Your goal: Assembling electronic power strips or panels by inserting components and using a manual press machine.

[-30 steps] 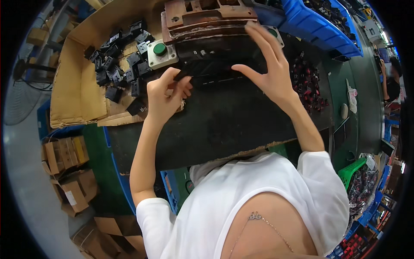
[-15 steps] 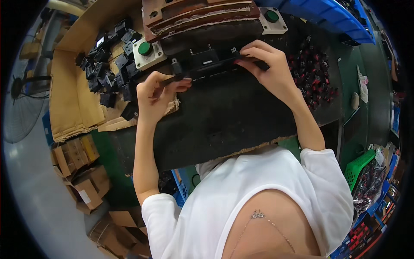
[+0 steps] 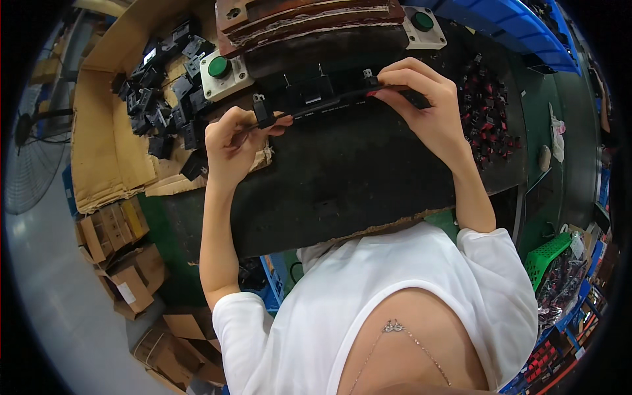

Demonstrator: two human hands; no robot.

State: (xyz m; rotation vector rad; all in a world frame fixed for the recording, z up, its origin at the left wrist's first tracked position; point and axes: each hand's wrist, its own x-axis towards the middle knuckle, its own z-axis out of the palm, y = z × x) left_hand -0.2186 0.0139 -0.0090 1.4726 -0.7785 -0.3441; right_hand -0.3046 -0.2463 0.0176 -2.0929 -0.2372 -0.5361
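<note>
A long, thin black plastic panel [image 3: 342,105] is held up by its two ends, in front of a press-like machine. Black blocks with metal prongs stand up from it: a block [image 3: 263,112] at its left end, a larger one in the middle and a pronged piece near its right end. My left hand [image 3: 232,141] is closed around the left end. With thumb and fingers, my right hand [image 3: 428,108] pinches the right end. A spot of red shows by the right thumb tip; what it belongs to is unclear.
Green push buttons [image 3: 219,67] [image 3: 422,22] on white boxes flank the machine's brown block [image 3: 303,33]. Black plastic parts [image 3: 155,112] pile in a cardboard box at left. Small red-and-black parts [image 3: 490,118] are heaped at right. A blue bin [image 3: 507,26] stands at the far right.
The panel has turned so more of its top side and pronged blocks show. My right hand has moved slightly to the right and outward. Both hands keep their hold.
</note>
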